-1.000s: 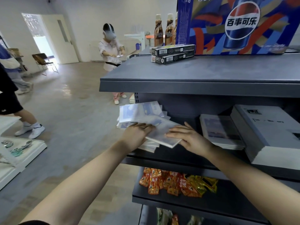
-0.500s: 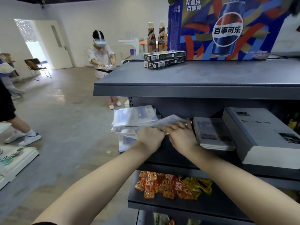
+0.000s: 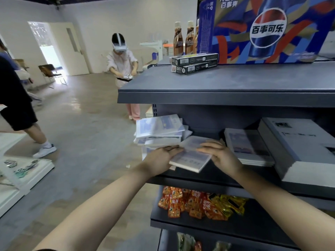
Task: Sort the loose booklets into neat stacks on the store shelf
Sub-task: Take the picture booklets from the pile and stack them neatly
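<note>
At the far left end of the middle shelf (image 3: pixel 213 185) a loose pile (image 3: pixel 159 130) of booklets lies fanned and crooked, with corners jutting past the shelf's end, so this is plainly the part not yet sorted. Just to its right the left hand (image 3: pixel 161 157) lies against the left edge of a booklet (image 3: pixel 190 157), fingers nearly straight and laid flat over the cover. The thumb is hidden, so I cannot tell whether it hooks beneath. The booklet sits askew between the two hands, its near corner at the shelf's front lip and its left side touching the pile. It is probably held from both sides this way so it can be squared up and slid off the heap. The right hand (image 3: pixel 219 154) mirrors the left, palm down on the right edge, fingers spread and only gently bent over the cover, pressing rather than clutching. Both forearms reach forward, wrists low, hands apart with the booklet between them. Just beside the right hand lies a neat stack (image 3: pixel 248 147), edges aligned, the likely destination. Farther right stands a big grey box (image 3: pixel 299 140).
</note>
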A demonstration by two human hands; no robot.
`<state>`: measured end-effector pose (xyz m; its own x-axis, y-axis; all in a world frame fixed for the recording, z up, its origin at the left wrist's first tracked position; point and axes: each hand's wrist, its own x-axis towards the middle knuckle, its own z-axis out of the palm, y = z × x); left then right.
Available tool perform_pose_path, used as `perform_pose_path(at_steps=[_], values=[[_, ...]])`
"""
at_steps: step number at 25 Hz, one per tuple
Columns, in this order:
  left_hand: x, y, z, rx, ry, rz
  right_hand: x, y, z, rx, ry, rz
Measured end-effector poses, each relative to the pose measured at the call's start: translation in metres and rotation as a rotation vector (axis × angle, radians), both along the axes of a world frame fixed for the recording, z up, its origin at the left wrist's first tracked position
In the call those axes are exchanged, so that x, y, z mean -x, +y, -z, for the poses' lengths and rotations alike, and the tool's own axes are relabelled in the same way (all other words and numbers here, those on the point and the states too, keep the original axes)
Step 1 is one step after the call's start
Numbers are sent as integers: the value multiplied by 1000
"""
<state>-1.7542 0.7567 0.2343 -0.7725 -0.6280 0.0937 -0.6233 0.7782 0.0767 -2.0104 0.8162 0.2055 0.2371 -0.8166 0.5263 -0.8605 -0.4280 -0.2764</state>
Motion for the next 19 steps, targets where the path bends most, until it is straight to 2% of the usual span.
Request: perform_pose_path(at_steps=[3,5,10,12,16,19], values=[[18,5,17,-12,-101,5,3,12,6,-179,125,200],[38,9,25,9,-131,-12,16,21,14,-254,126,323],[95,12,28,28,-2,-60,35,51,12,-202,-86,267],[120,14,29,42,37,-39,43,62,10,-127,-90,301],[179,23,34,22,3,-34,83,83,7,-168,-14,500],[220,36,49,-50,-151,16,109,92,13,-392,137,606]])
